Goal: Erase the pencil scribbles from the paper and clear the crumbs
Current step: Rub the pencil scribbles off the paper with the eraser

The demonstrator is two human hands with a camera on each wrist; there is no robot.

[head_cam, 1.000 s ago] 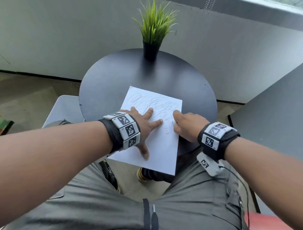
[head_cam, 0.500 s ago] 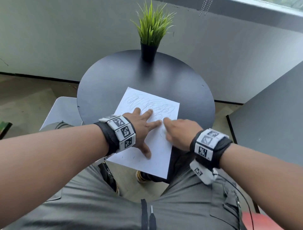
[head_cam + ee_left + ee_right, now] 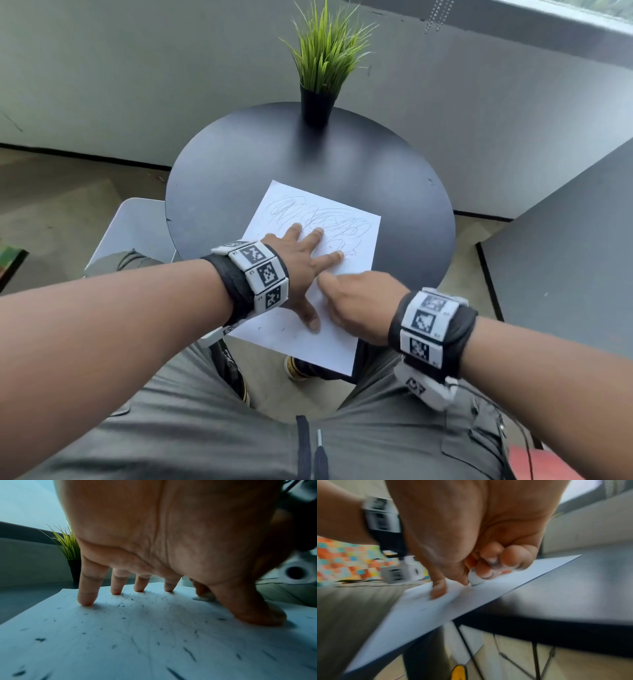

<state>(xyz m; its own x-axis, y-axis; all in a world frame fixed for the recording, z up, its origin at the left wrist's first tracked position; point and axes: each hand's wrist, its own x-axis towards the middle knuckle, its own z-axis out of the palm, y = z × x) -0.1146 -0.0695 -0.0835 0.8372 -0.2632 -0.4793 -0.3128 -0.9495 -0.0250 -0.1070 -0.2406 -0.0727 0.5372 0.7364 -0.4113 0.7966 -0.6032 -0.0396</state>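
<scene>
We press our left hand (image 3: 301, 263) flat on the paper (image 3: 329, 339), with the fingers (image 3: 87, 588) spread out straight so their tips push down and keep the sheet from sliding. Our right hand (image 3: 356, 308) is curled tight, and its fingers pinch a small white eraser (image 3: 475, 579) whose end touches the sheet.

The paper lies at the near edge of the round table (image 3: 239, 178), and its near end hangs out over that edge above our lap. A green plant (image 3: 322, 68) stands at the far edge.

A moment ago our right hand was rubbing further toward the right side of the sheet. Now it has slid in toward the middle and sits just beside our left thumb. The right wrist view is blurry, so we think the hand is rubbing fast.

The pencil scribbles (image 3: 318, 219) on the far half are plain to see, so most of the rubbing is not done yet. The near half looks much cleaner. Little dark crumbs (image 3: 123, 605) lie all over the sheet under and around our left hand. We will need to brush those off later.
</scene>
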